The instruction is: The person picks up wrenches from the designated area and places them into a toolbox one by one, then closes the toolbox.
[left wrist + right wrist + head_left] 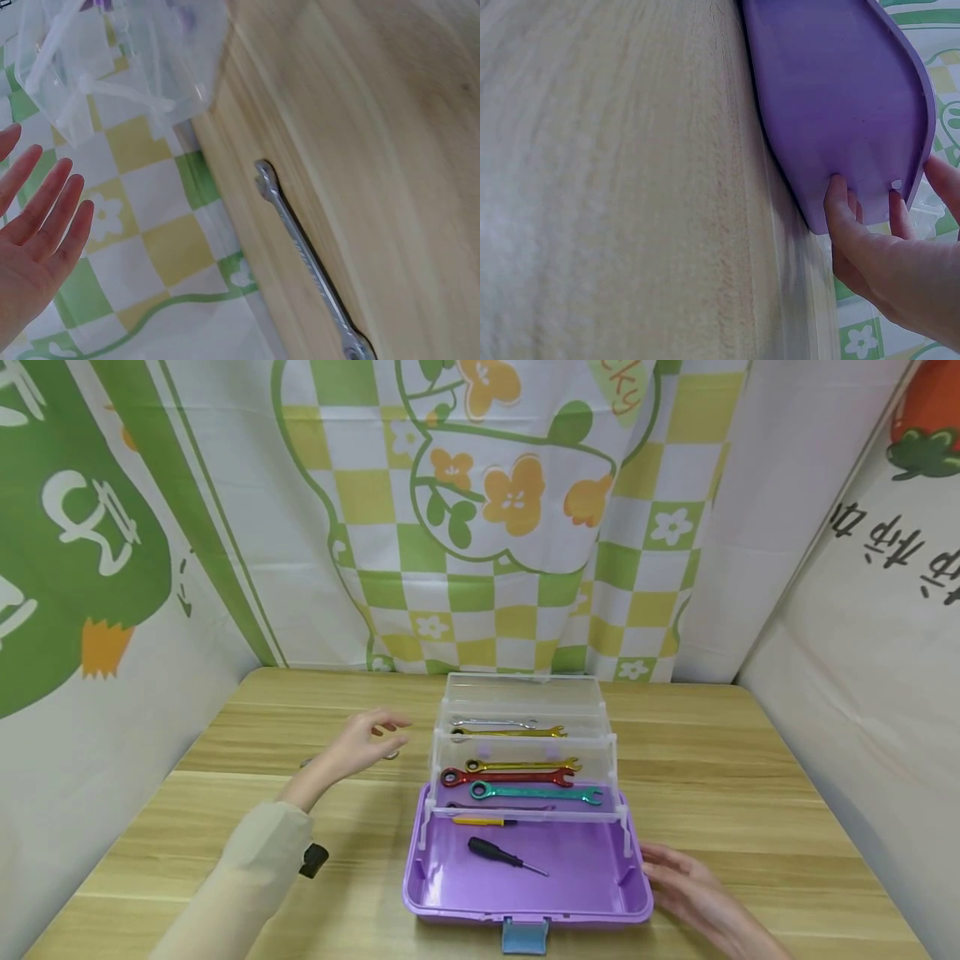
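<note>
My left hand hovers over the table, left of the clear trays, its fingers loosely spread and holding nothing. Beneath it lies a silver combination wrench, mostly hidden by the hand in the head view. At the right side of an open purple toolbox, my right hand touches the outer wall with its fingertips. Red, green and gold wrenches rest in the raised clear trays. A black-handled screwdriver lies on the toolbox floor.
Behind the screwdriver lies a slim yellow tool with a dark end. A light-blue latch hangs at the toolbox front. Farther back in the trays are another gold wrench and a silver one. Patterned cloth hangs behind the wooden table.
</note>
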Demonstrator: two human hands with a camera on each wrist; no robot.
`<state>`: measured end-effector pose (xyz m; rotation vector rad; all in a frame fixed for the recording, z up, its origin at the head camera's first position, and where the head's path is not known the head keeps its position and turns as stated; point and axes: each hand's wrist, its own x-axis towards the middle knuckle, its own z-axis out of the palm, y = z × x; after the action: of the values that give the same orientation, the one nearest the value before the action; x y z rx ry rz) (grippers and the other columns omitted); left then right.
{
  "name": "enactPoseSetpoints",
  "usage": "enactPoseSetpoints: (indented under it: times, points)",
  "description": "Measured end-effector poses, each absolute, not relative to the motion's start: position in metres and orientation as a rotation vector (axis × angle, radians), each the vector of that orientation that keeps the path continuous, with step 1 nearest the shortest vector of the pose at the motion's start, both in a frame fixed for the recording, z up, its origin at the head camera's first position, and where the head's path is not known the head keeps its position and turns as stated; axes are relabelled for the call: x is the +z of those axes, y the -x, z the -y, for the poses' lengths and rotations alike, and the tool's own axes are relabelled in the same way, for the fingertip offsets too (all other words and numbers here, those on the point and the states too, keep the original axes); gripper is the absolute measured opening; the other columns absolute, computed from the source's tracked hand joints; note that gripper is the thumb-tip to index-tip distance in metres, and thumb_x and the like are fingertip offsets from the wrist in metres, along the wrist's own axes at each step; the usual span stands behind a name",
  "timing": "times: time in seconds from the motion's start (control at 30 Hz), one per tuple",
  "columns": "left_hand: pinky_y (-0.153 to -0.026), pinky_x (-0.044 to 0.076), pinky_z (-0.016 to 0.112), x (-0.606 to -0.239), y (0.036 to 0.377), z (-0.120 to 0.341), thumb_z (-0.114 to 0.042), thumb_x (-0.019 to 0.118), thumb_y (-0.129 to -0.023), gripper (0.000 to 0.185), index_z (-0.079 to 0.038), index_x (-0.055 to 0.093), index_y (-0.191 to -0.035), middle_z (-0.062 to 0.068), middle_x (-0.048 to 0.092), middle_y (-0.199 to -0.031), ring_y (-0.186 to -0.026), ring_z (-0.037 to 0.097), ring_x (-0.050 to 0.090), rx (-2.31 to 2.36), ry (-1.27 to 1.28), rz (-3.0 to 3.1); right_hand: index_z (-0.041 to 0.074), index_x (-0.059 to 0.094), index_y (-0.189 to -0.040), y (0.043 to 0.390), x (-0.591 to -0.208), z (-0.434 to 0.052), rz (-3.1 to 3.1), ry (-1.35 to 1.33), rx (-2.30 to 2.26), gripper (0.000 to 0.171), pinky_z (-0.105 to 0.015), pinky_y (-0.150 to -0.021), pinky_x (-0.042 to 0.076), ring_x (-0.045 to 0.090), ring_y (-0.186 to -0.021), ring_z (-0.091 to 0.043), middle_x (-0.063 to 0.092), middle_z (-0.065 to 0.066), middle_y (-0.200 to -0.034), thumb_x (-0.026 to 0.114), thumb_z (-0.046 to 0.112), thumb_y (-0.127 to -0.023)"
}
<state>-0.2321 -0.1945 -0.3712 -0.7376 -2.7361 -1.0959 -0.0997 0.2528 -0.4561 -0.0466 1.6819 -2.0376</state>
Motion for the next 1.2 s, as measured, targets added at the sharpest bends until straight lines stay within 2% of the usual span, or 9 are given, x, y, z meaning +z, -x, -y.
enactPoseSetpoints:
  times: [0.43, 0.73, 0.97, 1.2]
  points:
    - [-0.080, 0.044, 0.044, -0.394, 0.232, 0.224, -0.018, 0.059, -0.085, 0.031, 0.002, 0.059, -0.108, 0.018, 0.059, -0.108, -0.097, 0.033, 0.052, -1.083, 0.574, 2.818, -0.011, 0.021, -0.132, 0.100, -0.458, -0.254, -1.691, 0.045, -2.045, 0.052, -0.032, -0.092, 0.040, 0.052, -0.104, -0.010, 0.050, 0.004, -0.116, 0.045, 0.010, -0.091]
    - [-0.078, 0.044, 0.049, -0.417, 0.238, 0.252, -0.014, 0.057, -0.086, 0.031, 0.008, 0.056, -0.108, 0.024, 0.055, -0.109, -0.098, 0.039, 0.050, -1.071, 0.521, 2.859, -0.011, 0.020, -0.132, 0.099, -0.457, -0.254, -1.708, 0.045, -2.027, 0.054, -0.033, -0.093, 0.039, 0.052, -0.104, -0.011, 0.050, 0.003, -0.117, 0.047, 0.010, -0.091]
    - [-0.079, 0.042, 0.052, -0.430, 0.244, 0.264, -0.008, 0.058, -0.084, 0.028, 0.011, 0.057, -0.104, 0.028, 0.057, -0.104, -0.096, 0.043, 0.050, -1.048, 0.487, 2.866, -0.013, 0.017, -0.132, 0.098, -0.456, -0.252, -1.726, 0.027, -2.015, 0.059, -0.034, -0.093, 0.039, 0.052, -0.105, -0.012, 0.049, -0.001, -0.120, 0.049, 0.012, -0.089]
    - [-0.082, 0.040, 0.054, -0.432, 0.246, 0.266, -0.008, 0.058, -0.083, 0.027, 0.009, 0.058, -0.104, 0.027, 0.056, -0.106, -0.101, 0.044, 0.048, -0.991, 0.464, 2.924, -0.012, 0.018, -0.132, 0.098, -0.456, -0.253, -1.722, 0.029, -2.016, 0.058, -0.034, -0.093, 0.039, 0.052, -0.105, -0.011, 0.049, -0.001, -0.122, 0.049, 0.012, -0.089]
